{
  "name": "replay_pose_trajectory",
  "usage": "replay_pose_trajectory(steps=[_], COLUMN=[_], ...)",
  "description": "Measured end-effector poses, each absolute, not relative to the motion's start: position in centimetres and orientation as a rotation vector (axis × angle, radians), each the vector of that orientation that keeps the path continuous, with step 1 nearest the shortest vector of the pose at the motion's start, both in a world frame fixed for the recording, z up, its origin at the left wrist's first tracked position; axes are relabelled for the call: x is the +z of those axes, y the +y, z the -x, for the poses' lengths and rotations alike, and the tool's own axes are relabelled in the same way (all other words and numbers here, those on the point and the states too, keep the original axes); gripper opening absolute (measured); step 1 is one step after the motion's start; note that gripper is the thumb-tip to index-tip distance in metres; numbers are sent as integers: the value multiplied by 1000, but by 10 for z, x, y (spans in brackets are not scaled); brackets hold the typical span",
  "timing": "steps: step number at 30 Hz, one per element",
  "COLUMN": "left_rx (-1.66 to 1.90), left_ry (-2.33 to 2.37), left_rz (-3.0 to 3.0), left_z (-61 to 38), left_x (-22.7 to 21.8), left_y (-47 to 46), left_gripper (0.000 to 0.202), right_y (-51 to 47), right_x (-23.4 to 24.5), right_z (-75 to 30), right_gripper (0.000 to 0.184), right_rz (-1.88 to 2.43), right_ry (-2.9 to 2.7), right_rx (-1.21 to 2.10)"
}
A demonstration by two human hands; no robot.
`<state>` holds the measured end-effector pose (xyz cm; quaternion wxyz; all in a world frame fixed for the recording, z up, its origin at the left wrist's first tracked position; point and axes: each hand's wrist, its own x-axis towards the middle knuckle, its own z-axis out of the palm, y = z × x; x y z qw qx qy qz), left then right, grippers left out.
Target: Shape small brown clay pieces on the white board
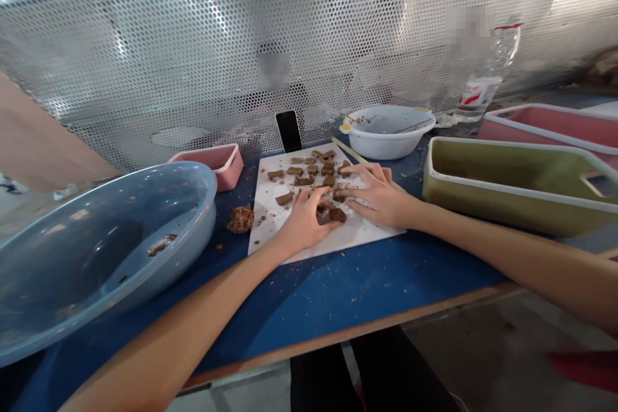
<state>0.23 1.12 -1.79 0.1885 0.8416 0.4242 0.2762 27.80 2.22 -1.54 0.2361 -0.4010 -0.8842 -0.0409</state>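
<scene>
My left hand (305, 221) is curled low over a white board (270, 232), its thumb against a dark brown lump (337, 214) with a smooth rounded face. The fingers arch over the lump's far side, and part of it is hidden. On the right, my right hand (376, 196) rests over the board with fingers spread, fingertips touching or close to a small brown block (339, 194). Beyond both hands lie several short brown blocks (304, 181), clay-like in look, among loose crumbs. A rough brown crumbly clump (240, 219) sits at the board's left edge.
A large blue basin (193, 174) stands left, with a small pink tub (232, 170) behind. At the back are a phone (288, 131) and a white basin (386, 141). Right: a green bin (483, 206), a pink bin (531, 119), a bottle (477, 93). Perforated metal screen (203, 45) behind.
</scene>
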Motion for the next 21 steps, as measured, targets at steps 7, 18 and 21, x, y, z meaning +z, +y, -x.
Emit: replay_pose_trajectory(steps=[7, 18, 21], left_rx=[749, 764, 773], left_ry=[1221, 1218, 1202], left_rz=[-2370, -2386, -2393], left_z=[-2, -1, -2], left_x=[-19, -20, -21], left_y=[12, 12, 12], left_gripper=[83, 83, 84], right_y=[27, 30, 30], right_x=[-18, -16, -15], right_z=[-276, -280, -282], right_gripper=[44, 38, 40], right_rz=[1140, 1000, 895], right_ry=[-2457, -2435, -2406], right_rx=[-94, -198, -231])
